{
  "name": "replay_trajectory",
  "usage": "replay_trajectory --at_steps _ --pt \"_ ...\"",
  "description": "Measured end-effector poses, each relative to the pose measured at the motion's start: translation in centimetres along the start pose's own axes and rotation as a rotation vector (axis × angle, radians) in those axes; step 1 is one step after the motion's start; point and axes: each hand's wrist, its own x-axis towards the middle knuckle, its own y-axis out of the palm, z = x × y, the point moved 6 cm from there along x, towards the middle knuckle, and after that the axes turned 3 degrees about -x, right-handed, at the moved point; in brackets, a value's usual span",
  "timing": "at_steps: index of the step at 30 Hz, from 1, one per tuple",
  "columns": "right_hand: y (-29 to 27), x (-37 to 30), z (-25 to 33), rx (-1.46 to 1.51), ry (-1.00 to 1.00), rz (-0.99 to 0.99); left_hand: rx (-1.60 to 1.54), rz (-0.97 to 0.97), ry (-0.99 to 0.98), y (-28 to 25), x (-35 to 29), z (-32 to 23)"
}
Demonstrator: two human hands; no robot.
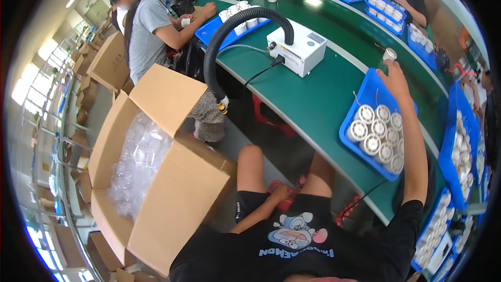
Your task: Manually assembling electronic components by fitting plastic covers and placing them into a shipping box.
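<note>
My right hand (395, 79) reaches over the green conveyor line, its fingers apart and the fingertips at the near side of a white round part (390, 55) with a short wire. Under that forearm, a blue tray (348, 134) holds several white cylinders (371, 144) with slotted round tops, and thin wires stick up at its far end. My left hand (282, 193) rests low between my thighs, away from the bench, holding nothing that I can see.
A white box-shaped machine (297, 48) with a black ribbed hose (213, 55) stands on the bench. An open carton (177, 183) of clear plastic pieces is at my left. Co-workers sit along the line, and blue trays (453, 151) of white parts line the right side.
</note>
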Motion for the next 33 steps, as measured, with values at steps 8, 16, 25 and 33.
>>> replay_trajectory --at_steps 8,16,25,33 --pt "-4.4 -12.5 4.9 0.117 -0.121 -0.202 -0.381 0.046 0.220 -8.1 -6.6 -8.3" --pt "-4.2 -19.0 11.1 -0.027 -0.067 -0.061 -0.597 -0.024 0.069 -14.3 -15.0 -9.7" --pt "-3.3 -18.1 13.3 -0.186 0.119 0.114 -0.629 -0.083 0.211 -18.0 -17.7 -16.1" --pt "-7.4 -20.4 13.5 0.837 0.042 -0.032 -0.581 -0.047 0.262 -19.2 -22.0 -17.7"
